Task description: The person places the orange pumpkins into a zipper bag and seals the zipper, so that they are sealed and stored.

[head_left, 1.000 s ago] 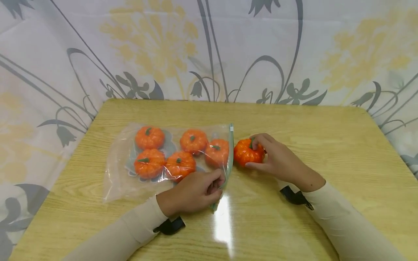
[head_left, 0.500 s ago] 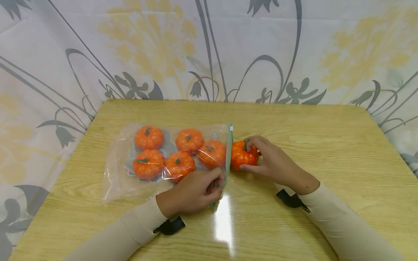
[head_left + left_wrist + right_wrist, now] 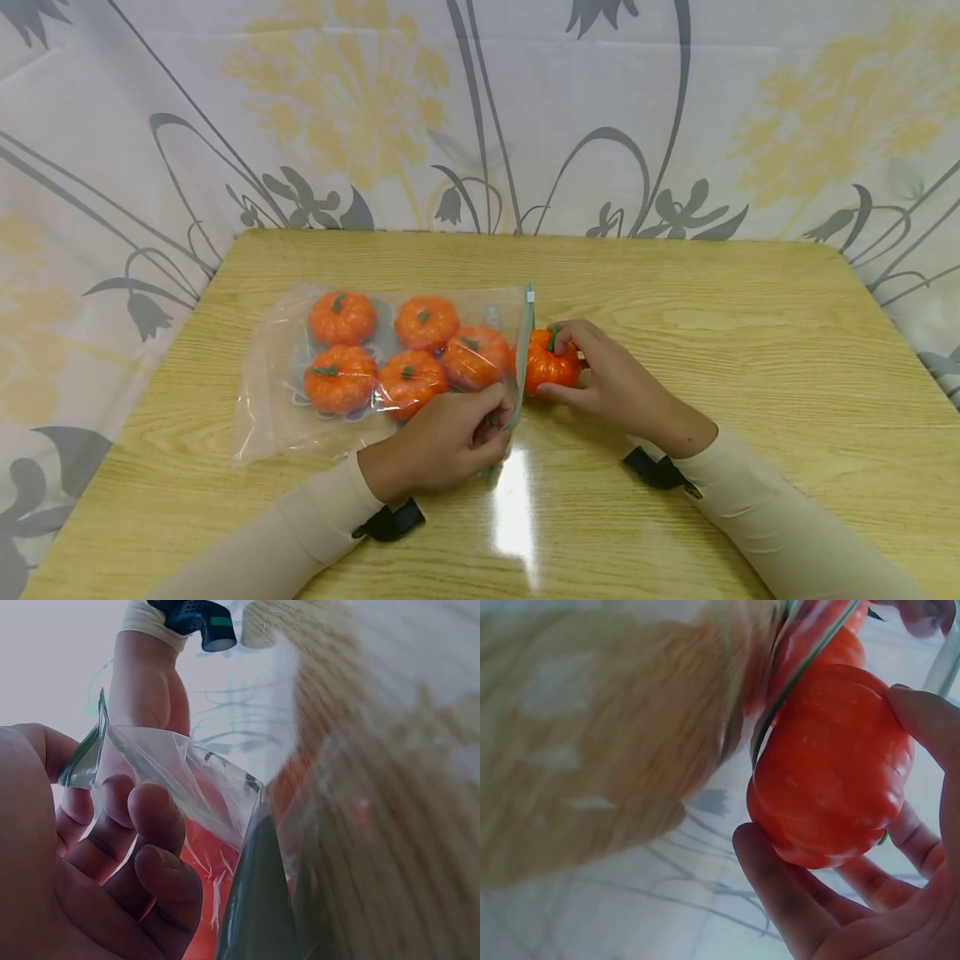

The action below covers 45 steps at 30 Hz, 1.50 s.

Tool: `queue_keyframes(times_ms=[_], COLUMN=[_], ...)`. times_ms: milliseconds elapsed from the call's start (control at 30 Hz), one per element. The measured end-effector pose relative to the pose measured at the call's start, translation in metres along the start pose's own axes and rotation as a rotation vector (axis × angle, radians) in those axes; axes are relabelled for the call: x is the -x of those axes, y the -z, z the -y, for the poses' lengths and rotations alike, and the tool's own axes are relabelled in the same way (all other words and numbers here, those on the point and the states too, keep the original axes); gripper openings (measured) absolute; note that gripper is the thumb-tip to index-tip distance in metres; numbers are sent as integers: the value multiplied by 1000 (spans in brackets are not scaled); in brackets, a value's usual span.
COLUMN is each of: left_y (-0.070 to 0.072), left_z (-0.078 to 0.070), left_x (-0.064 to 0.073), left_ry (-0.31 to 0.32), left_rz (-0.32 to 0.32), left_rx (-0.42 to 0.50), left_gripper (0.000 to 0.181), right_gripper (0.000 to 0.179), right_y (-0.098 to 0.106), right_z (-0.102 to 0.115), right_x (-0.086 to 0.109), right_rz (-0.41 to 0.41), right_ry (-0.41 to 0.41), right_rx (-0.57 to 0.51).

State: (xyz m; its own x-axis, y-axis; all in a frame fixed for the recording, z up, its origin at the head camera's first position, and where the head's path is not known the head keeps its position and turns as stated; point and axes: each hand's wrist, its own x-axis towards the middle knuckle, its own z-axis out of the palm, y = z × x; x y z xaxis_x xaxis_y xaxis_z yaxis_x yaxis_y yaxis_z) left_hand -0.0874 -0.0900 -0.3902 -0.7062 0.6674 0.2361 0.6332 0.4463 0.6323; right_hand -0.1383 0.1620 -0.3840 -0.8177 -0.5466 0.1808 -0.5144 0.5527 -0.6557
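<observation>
A clear zip bag (image 3: 262, 408) with a green zip edge lies flat on the table, several small orange pumpkins (image 3: 341, 318) inside it. My left hand (image 3: 442, 442) pinches the bag's near edge by its mouth, fingers curled round the plastic. With thumb and fingers, my right hand (image 3: 622, 383) grips another orange pumpkin (image 3: 551, 371) that has a green stem. That pumpkin is at the bag's mouth, its left side behind the green zip edge (image 3: 802, 679). In the right wrist view the fingers surround the pumpkin (image 3: 832, 765), with other pumpkins just beyond.
The light wooden table (image 3: 712, 333) extends to both sides of the bag. A white curtain (image 3: 555, 108) with grey and yellow flowers hangs along its back and sides. A white slider (image 3: 530, 297) sits at the zip's far end.
My right hand has pushed its pumpkin left, partly into the bag's mouth. Two pumpkins inside the bag have shifted left. My left hand keeps its hold in the same place.
</observation>
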Motion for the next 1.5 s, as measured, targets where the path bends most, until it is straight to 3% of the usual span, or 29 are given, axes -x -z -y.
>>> queue_keyframes(times_ms=[433, 900, 1500], left_y=[-1, -2, -2], left_z=[0, -1, -2], left_x=[0, 0, 0], left_ry=[-34, -43, -66], left_rz=[-55, -97, -98], left_rx=[8, 20, 35], left_gripper=[13, 12, 11], right_gripper=[45, 45, 46], right_y=[-2, -4, -7], right_z=[1, 6, 7], right_x=[1, 1, 1], right_rz=[49, 121, 92], right_ry=[43, 10, 79], right_rx=[-47, -104, -84])
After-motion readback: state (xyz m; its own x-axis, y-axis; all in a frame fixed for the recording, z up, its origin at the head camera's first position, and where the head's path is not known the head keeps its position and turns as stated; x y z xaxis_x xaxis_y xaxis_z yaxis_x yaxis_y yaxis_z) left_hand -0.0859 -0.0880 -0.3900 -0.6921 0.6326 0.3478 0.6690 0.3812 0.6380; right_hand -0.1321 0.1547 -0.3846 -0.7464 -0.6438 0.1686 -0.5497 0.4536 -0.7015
